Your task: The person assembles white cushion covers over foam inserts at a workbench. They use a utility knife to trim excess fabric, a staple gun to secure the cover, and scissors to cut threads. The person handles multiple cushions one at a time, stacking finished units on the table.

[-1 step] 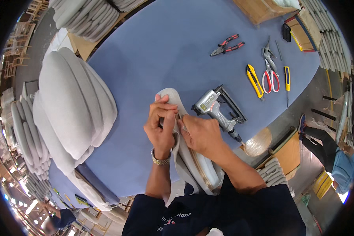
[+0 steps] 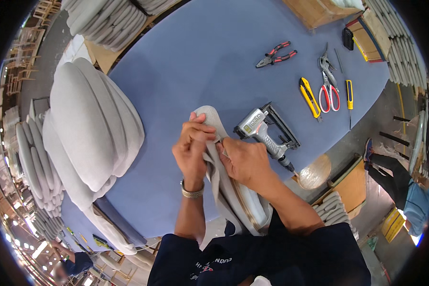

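A narrow cushion [image 2: 209,115] in grey fabric stands on its edge between my body and the table, its near end against my shirt. Along its open side show a brown wood-like strip [image 2: 246,206] and pale padding, and a loose flap of the cover [image 2: 216,178] hangs to the left. My left hand [image 2: 193,148] is closed at the far end, fingers curled over the fabric edge. Opposite it, my right hand [image 2: 245,159] pinches the cover's edge, thumb toward the left hand. The fingertips partly hide the fabric there. Just right lies a silver staple gun [image 2: 267,128].
Pliers [image 2: 274,55], a yellow utility knife [image 2: 310,97], red-handled cutters [image 2: 329,95] and a yellow screwdriver [image 2: 350,95] lie at the right on the blue table [image 2: 186,62]. Grey cushions [image 2: 88,128] are stacked at the left. A wooden box [image 2: 314,12] stands far right; another person [image 2: 410,195] is beyond.
My left hand has shifted slightly left and its thumb and forefinger have drawn back from the fabric edge. My right hand stays nearly in place.
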A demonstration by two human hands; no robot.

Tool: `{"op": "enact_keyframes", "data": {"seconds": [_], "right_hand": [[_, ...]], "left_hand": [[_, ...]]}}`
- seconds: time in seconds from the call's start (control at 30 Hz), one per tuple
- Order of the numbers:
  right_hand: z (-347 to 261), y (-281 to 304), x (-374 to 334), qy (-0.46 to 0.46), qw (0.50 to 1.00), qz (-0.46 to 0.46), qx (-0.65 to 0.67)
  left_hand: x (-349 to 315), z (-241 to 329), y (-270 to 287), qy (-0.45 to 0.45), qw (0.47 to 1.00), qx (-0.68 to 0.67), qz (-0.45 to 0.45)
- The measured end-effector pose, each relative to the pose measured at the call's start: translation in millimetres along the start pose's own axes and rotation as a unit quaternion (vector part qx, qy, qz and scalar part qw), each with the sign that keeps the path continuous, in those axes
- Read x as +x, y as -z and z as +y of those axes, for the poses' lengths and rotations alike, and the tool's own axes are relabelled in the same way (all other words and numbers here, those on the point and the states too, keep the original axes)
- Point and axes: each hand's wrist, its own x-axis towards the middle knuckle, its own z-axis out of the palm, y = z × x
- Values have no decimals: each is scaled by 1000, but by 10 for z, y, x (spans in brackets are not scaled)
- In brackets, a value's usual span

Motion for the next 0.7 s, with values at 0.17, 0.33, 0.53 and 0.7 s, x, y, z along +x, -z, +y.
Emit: {"op": "enact_keyframes", "data": {"seconds": [0.17, 0.33, 0.53, 0.7], "right_hand": [[-60, 3, -40, 31, 999, -2, 11], [-23, 100, -7, 13, 1000, 9, 15], [-2, 66, -71, -9, 999, -10, 32], [-17, 54, -11, -17, 998, -34, 48]], "left_hand": [[430, 176, -117, 79, 995, 52, -27], [427, -73, -88, 30, 976, 135, -166], [378, -185, -86, -12, 987, 90, -136], [308, -109, 6, 49, 986, 115, -106]]}}
